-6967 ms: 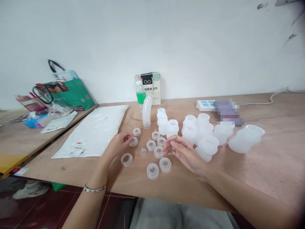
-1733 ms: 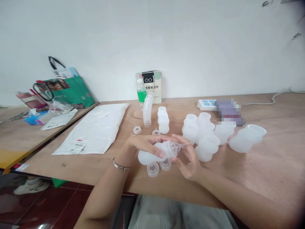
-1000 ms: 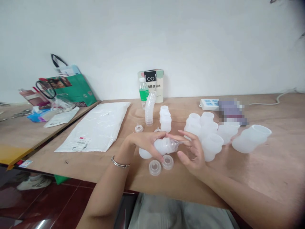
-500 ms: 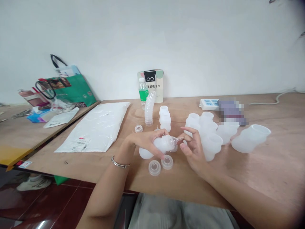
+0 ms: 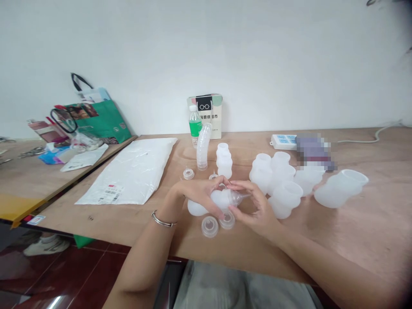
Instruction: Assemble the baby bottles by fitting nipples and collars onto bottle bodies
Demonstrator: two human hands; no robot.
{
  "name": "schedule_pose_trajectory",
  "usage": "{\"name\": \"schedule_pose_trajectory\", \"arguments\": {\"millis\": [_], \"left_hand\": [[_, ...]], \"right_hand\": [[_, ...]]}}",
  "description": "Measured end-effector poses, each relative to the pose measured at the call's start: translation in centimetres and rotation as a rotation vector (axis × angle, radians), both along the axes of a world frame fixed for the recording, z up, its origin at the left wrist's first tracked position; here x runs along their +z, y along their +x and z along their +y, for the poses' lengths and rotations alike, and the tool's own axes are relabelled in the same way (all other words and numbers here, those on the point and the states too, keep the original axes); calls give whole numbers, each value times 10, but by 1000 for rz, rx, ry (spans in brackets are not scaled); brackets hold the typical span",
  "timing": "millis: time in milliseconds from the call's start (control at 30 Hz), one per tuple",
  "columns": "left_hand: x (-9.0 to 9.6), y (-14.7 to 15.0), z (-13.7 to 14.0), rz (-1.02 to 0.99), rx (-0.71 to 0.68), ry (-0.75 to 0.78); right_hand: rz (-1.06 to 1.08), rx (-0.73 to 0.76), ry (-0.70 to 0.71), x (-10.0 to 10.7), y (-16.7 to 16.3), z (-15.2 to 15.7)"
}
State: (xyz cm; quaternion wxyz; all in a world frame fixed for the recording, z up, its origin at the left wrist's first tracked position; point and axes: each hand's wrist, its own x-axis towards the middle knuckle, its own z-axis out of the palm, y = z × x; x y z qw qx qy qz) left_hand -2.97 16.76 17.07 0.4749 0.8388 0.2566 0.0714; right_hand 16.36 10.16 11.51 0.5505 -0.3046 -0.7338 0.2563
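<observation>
- Two loose caps (image 5: 210,226) lie just in front of my hands, probably there for easy reach.
- My left hand (image 5: 201,192) is wrapped around a white bottle (image 5: 222,198), held sideways above the table, likely to steady its body.
- My right hand (image 5: 261,211) grasps the clear spouted cap (image 5: 236,198) at its neck, thumb below, fingers above, presumably to spare the thin tip.
- Beyond, open white bottles (image 5: 287,199) stand grouped rightward, seemingly clear of my fingers.

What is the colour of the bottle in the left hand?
The bottle is translucent white, best seen in the head view.
</observation>
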Motion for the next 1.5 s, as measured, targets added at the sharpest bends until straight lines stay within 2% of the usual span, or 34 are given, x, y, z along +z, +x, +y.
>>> {"name": "schedule_pose_trajectory", "arguments": {"millis": [100,200,367,500,667,767,900,1067,1200,1333,1400,1500], "left_hand": [[1,1,-1,80,-22,-1],[1,-1,0,64,-3,10],[1,-2,0,46,-31,-4],[1,-2,0,46,-31,-9],[2,-1,0,58,-15,17],[2,-1,0,51,-22,19],[2,-1,-1,58,-48,-2],[0,-2,0,26,-28,8],[-1,-1,1,23,-50,4],[0,-1,-1,38,-49,14],[2,1,-4,22,-27,15],[4,5,-8,-27,23,50]], "right_hand": [[45,-20,-50,2,2,2],[-2,69,16,2,3,2],[-52,-33,17,-3,4,1],[-53,45,122,-5,4,2],[-1,-19,29,-3,3,4],[-24,84,78,-2,3,3],[-57,-17,12,-3,3,2],[-47,73,125,-4,2,2],[-36,-13,67,-3,1,1],[-37,92,126,-4,1,0],[-1,38,121,-4,1,0],[53,-97,41,-3,0,0]]}}
